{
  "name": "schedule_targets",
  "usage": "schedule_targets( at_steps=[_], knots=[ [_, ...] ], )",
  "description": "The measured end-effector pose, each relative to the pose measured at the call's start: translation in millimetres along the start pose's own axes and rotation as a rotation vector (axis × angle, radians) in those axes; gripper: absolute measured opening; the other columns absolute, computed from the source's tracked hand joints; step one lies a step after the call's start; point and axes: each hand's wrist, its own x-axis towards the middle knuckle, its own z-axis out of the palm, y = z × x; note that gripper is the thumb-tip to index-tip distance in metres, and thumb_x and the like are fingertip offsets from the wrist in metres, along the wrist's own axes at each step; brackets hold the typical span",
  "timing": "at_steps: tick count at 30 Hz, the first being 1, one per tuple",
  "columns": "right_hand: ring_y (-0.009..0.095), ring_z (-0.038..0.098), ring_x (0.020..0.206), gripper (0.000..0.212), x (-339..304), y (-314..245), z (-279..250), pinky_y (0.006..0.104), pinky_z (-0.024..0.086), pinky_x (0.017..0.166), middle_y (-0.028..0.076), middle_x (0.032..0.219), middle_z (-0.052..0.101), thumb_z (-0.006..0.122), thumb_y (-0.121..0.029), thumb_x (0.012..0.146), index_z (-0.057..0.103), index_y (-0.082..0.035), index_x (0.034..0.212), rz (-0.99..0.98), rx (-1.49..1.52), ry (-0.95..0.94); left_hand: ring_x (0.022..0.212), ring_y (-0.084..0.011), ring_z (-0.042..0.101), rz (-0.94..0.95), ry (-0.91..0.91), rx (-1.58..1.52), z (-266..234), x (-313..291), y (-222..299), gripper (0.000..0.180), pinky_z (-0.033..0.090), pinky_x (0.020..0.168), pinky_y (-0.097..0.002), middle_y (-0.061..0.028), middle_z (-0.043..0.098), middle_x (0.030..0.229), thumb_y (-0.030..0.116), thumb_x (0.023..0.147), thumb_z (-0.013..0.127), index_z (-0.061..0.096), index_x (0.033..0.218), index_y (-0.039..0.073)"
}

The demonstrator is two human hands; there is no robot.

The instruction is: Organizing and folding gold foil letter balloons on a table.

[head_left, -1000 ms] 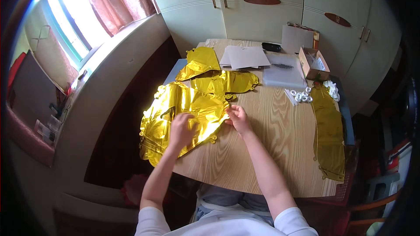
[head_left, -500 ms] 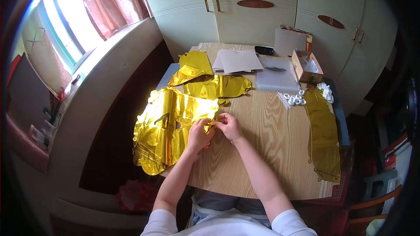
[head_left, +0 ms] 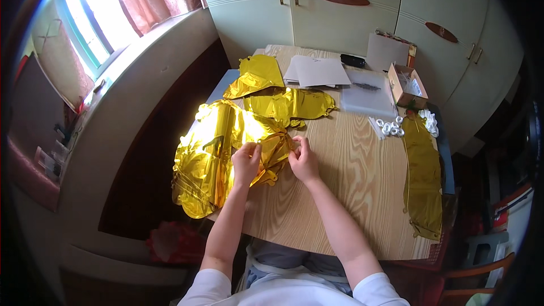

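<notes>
A large gold foil balloon [head_left: 201,175], flat and crumpled, lies on the left of the table and hangs over its near left edge. My right hand [head_left: 302,161] pinches its right edge, where the foil bunches into creases. Closed at the fingertips, my left hand [head_left: 246,163] grips the foil a little further left. Beyond them are two more flat gold foil balloons, one lying crosswise [head_left: 292,105] and one at the far left [head_left: 258,76]. The foil between my fingertips is too small to make out in detail.
At the right edge lies another long gold foil balloon [head_left: 422,178]. White ribbon rolls [head_left: 391,128] sit beside a crumpled white bundle [head_left: 429,123]. Further back are paper sheets [head_left: 320,72], clear plastic sleeves [head_left: 365,99], a black case [head_left: 352,60] and a small open box [head_left: 409,93].
My hands have moved apart, the left one leftward and the right one slightly up. The foil's right edge is now lifted and bunched between them. The view has shifted slightly.
</notes>
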Motion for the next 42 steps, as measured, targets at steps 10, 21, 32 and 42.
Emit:
schedule_targets(
  at_steps=[10,21,32,42],
  knots=[
    [0.032,0.059,0.064,0.034,-2.2,2.5,3.5,0.0442,0.046,0.056,0.011,0.073,0.058,0.056,-0.009,0.08,0.04,-0.014,0.109,0.011,0.017,0.029,0.067,-0.0142,0.064,0.05,-0.104,-0.032,2.4,-4.9,10.4,0.01,0.05,0.061,-0.0273,-0.0092,0.067,0.074,0.01,0.082,0.065,0.066,0.085,0.001],
    [0.026,0.059,0.062,0.03,6.9,-5.3,-5.5,0.0345,0.046,0.057,0.012,0.066,0.06,0.06,-0.026,0.084,0.062,-0.001,0.067,0.094,0.065,-0.063,0.065,-0.023,0.063,0.209,-0.223,0.049,11.4,-17.0,22.1,0.006,0.05,0.06,-0.0323,-0.0085,0.065,0.074,0.008,0.075,0.068,0.064,0.079,0.006],
    [0.006,0.048,0.052,0.024,17.2,19.2,-4.2,0.0272,0.039,0.047,0.0,0.057,0.058,0.069,-0.02,0.081,0.067,0.001,0.07,0.379,0.422,-0.231,0.076,-0.0257,0.06,0.472,-0.256,0.212,16.6,-17.2,21.1,0.015,0.05,0.067,-0.0356,-0.0055,0.061,0.081,0.016,0.071,0.071,0.064,0.084,0.011],
    [0.006,0.051,0.054,0.028,15.9,17.4,0.2,0.0253,0.041,0.048,0.001,0.062,0.062,0.078,-0.025,0.076,0.066,0.0,0.07,0.397,0.445,-0.145,0.073,-0.0263,0.062,0.326,-0.313,0.155,15.2,-18.3,19.0,0.011,0.05,0.067,-0.0365,-0.0077,0.062,0.079,0.014,0.076,0.069,0.067,0.086,0.009]
  ],
)
